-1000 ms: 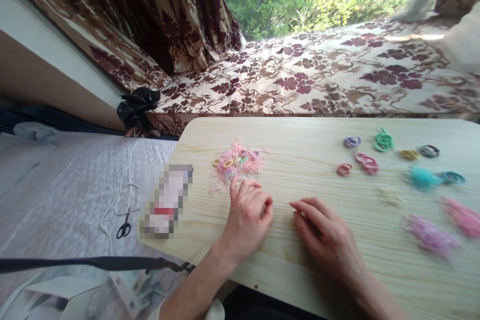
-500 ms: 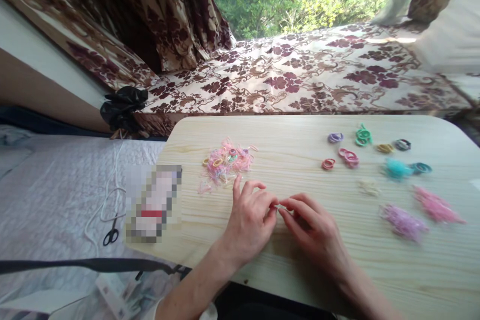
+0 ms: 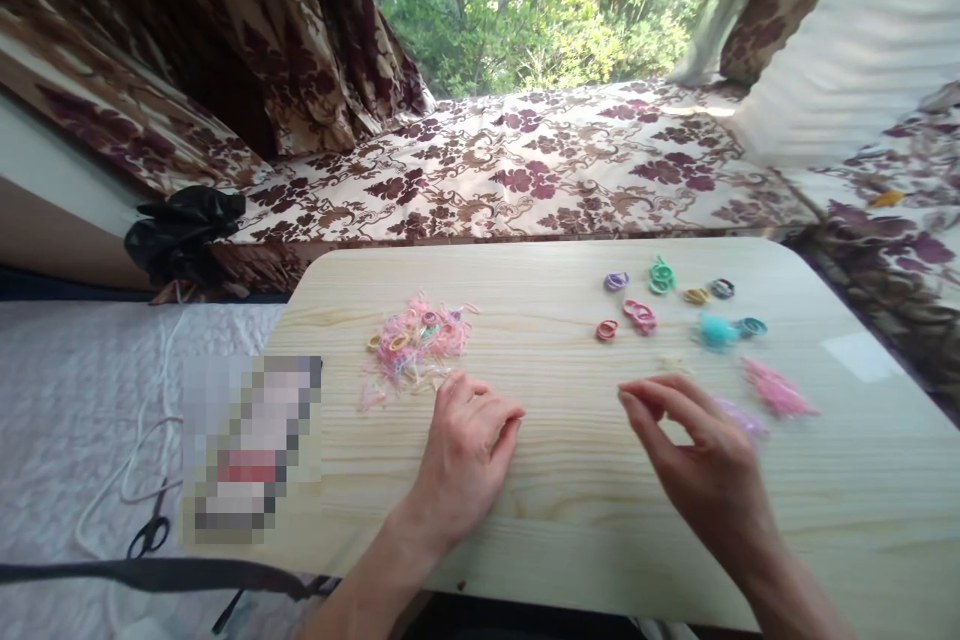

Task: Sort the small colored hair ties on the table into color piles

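My left hand (image 3: 466, 450) rests over the middle of the table, thumb and forefinger pinched together; anything between them is too small to make out. Just beyond it lies a mixed heap of small elastic bands (image 3: 431, 345), mostly pink, with a few thicker hair ties among them. To the right, my right hand (image 3: 701, 445) is apart from the left, its thumb and fingertips closed in a pinch on something I cannot make out. It partly covers a lilac pile of bands (image 3: 742, 417) and is close to a pale cream pile (image 3: 673, 363).
Beyond my right hand lie purple (image 3: 616, 281), green (image 3: 661, 275), red (image 3: 607, 330) and pink hair ties (image 3: 640, 317), a turquoise pile (image 3: 716, 331) and a pink pile of bands (image 3: 780, 388). A blurred-out object (image 3: 255, 450) sits at the table's left edge, scissors (image 3: 148, 536) beyond it.
My hands, whose fingertips met over the table, have separated. The right hand has moved right, toward the sorted piles. The view has turned slightly to the right.
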`<state>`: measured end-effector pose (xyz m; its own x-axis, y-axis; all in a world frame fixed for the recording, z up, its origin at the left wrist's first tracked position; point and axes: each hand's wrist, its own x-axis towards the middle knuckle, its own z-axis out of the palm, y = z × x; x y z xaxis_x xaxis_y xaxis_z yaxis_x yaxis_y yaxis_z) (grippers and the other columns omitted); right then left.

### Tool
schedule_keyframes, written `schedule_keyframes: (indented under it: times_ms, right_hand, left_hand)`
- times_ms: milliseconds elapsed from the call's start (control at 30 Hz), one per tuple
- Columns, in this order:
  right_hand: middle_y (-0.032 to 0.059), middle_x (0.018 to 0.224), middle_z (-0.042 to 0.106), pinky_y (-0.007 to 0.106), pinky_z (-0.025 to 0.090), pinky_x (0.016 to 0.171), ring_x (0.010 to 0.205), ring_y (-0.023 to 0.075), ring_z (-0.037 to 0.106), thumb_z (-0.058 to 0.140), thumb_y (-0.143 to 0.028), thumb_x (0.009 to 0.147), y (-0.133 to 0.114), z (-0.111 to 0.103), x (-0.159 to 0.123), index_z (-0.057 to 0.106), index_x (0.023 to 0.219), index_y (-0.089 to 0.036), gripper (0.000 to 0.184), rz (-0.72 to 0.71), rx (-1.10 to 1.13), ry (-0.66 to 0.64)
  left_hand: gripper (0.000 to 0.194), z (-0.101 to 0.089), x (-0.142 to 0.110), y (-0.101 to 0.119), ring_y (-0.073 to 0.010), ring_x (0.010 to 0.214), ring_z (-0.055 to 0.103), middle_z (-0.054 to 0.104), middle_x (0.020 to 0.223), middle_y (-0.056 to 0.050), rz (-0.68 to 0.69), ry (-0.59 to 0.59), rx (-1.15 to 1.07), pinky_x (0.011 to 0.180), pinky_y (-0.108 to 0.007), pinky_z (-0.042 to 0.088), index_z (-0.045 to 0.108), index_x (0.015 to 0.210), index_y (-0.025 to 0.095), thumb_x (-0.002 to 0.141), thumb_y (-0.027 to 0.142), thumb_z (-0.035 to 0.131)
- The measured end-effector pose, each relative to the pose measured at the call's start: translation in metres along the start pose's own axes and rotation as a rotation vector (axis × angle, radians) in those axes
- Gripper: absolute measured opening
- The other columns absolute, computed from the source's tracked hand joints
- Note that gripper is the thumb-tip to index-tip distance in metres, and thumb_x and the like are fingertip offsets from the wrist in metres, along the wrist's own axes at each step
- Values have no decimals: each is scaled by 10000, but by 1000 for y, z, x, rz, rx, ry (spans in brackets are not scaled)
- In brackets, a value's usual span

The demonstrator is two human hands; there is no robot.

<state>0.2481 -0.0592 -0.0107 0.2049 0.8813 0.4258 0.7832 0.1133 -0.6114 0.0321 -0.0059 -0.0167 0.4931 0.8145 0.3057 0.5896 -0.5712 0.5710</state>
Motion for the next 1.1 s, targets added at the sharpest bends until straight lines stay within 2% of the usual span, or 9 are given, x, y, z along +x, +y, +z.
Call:
schedule_keyframes:
  times_ms: [100,167,267,400,567,700,833,1000,1100]
  right_hand:
    - [35,828,644,296,473,632,674,150,578,568,-333,857,34,-28,12,655,856,-222,142,88,-175,100]
    - [43,813,652,301,443,589,609,145,542,575,-356,847,57,-45,21,665,829,-222,163,155,-285,157]
    - [60,809,659,308,412,581,606,158,549,567,-343,844,83,-61,34,670,796,-229,161,201,-400,148]
    - [78,821,673,302,385,559,652,182,573,579,-343,827,101,-62,46,681,765,-225,168,232,-488,102]
    - [73,787,673,287,368,530,612,160,556,609,-341,797,110,-58,49,699,779,-212,158,240,-523,72]
    - [57,816,655,296,411,574,647,172,576,578,-336,815,96,-68,42,686,849,-239,149,233,-497,106]
    - [36,852,644,313,448,602,616,156,565,552,-365,843,57,-64,24,665,916,-250,177,217,-370,106]
    - [38,841,631,261,488,584,660,133,584,548,-354,865,5,-19,-1,655,925,-228,175,20,-10,-68]
    - [35,818,638,233,505,587,659,119,601,532,-287,879,-19,9,-8,651,917,-221,141,-23,149,-182]
  left_hand:
    - [125,2,-1,-1,-146,750,580,697,753,15,3,-11,-27,792,-346,430,645,834,212,854,132,552]
    - [129,2,-1,-1,-143,738,584,698,749,13,5,1,-25,779,-341,428,648,834,210,852,127,550]
    - [139,2,-2,-1,-146,730,586,696,746,5,-2,16,-13,774,-340,432,651,838,208,854,129,538]
    - [149,1,-3,-1,-152,722,590,691,750,-7,-30,2,4,741,-331,442,651,837,204,860,134,521]
    - [159,2,-6,-5,-153,765,607,693,806,-20,-72,-6,-61,713,-291,482,653,868,202,859,128,512]
    - [157,3,-6,-6,-149,770,616,696,810,-19,-77,13,-101,709,-276,499,656,868,195,855,120,518]
    - [156,4,-5,-3,-138,768,622,692,800,-14,-112,34,-153,716,-265,510,660,875,191,855,119,523]
    - [152,4,-4,0,-125,791,642,699,843,-9,-237,23,-328,740,-243,524,664,897,198,849,131,536]
    - [136,3,-3,2,-118,770,648,688,833,-11,-334,23,-460,736,-231,533,665,904,188,839,149,552]
